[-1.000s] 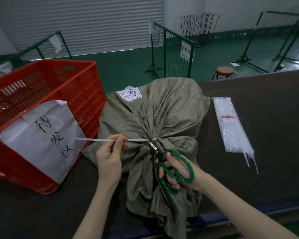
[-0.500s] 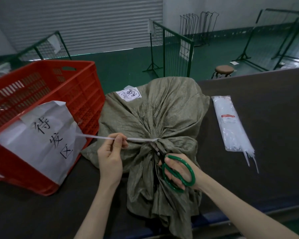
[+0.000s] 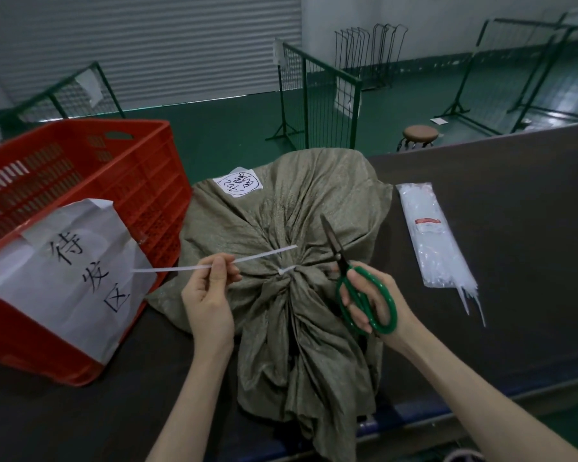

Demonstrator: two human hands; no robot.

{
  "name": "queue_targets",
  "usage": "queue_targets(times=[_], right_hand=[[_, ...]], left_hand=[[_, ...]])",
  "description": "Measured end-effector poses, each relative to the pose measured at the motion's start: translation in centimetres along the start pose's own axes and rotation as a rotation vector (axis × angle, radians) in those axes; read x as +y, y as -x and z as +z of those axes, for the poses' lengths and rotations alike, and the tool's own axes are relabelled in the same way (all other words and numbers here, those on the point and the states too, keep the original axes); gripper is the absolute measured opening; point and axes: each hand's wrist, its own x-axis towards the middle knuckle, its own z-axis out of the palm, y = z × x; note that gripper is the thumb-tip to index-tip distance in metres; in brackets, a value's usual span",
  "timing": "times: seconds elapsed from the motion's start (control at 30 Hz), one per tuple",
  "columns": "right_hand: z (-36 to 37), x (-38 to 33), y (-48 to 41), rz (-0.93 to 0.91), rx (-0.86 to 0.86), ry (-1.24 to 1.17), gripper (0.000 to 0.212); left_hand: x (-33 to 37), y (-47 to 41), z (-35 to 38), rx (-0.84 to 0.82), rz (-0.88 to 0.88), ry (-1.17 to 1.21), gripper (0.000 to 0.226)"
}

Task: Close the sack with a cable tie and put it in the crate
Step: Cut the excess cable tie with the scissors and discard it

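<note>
An olive-green sack (image 3: 291, 208) lies on the dark table, its neck gathered and cinched by a white cable tie (image 3: 285, 271). My left hand (image 3: 209, 295) pinches a loose white strip, the cut-off tail of the tie (image 3: 261, 255), just left of the neck and free of it. My right hand (image 3: 369, 296) holds green-handled scissors (image 3: 354, 281) to the right of the neck, with the closed blades pointing up and away over the sack. The red plastic crate (image 3: 141, 181) stands to the left, beside the sack.
A white paper sign with handwritten characters (image 3: 80, 271) hangs on the crate's near wall. A clear packet of spare cable ties (image 3: 431, 235) lies on the table (image 3: 514, 211) to the right. Green wire fence panels and a round stool (image 3: 419, 133) stand on the floor beyond.
The scissors left the sack's neck and now point upward. The tie's long tail has come free of the knot and stays in my left hand.
</note>
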Motion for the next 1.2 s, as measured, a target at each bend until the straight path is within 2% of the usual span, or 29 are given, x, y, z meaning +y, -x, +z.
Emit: queue_targets(times=[0.07, 0.13, 0.17, 0.3, 0.43, 0.5, 0.6, 0.7, 0.77, 0.93, 1.0, 1.1, 1.2], right_hand=[[-1.1, -0.7, 0.0, -0.029, 0.091, 0.019, 0.055], [-2.1, -1.1, 0.0, -0.078, 0.201, 0.048, 0.024], [-2.6, -1.2, -0.1, -0.105, 0.273, 0.08, 0.016], [-5.8, -0.4, -0.3, -0.189, 0.548, 0.372, 0.037], [-9.4, 1.2, 0.1, -0.092, 0.72, 0.782, 0.04], [-11.0, 2.0, 0.5, -0.001, 0.74, 0.978, 0.047], [-13.0, 3.2, 1.1, 0.158, 0.65, 1.216, 0.058], [-13.8, 4.1, 1.4, 0.327, 0.56, 1.389, 0.056], [-13.8, 4.6, 1.5, 0.358, 0.541, 1.442, 0.052], [-12.8, 4.4, 1.5, 0.332, 0.547, 1.448, 0.039], [-11.7, 3.4, 1.4, 0.227, 0.628, 1.397, 0.03], [-9.0, 1.5, 1.3, -0.127, 0.713, 1.073, 0.014], [-5.2, -0.7, 2.1, -0.289, 0.581, 0.662, 0.013]], left_hand=[[-0.2, 0.3, 0.7, -0.032, -0.012, 0.0, 0.028], [-0.4, 0.7, 1.3, -0.069, -0.033, 0.007, 0.027], [-0.5, 0.9, 1.6, -0.088, -0.039, 0.012, 0.027], [-0.5, 1.7, 2.6, -0.168, -0.081, 0.034, 0.028], [-0.4, 2.3, 3.0, -0.236, -0.15, 0.048, 0.027], [-0.4, 2.6, 3.1, -0.263, -0.167, 0.037, 0.029], [-0.3, 3.0, 3.4, -0.28, -0.185, 0.029, 0.029], [-0.3, 3.3, 3.7, -0.305, -0.18, 0.01, 0.022], [-0.2, 3.5, 3.8, -0.323, -0.179, 0.006, 0.019], [-0.2, 3.7, 4.0, -0.358, -0.187, -0.005, 0.015], [-0.4, 3.8, 4.0, -0.37, -0.19, -0.009, 0.015], [-0.7, 3.9, 4.2, -0.404, -0.17, -0.054, 0.014], [-0.8, 4.2, 4.5, -0.46, -0.143, -0.108, 0.011]])
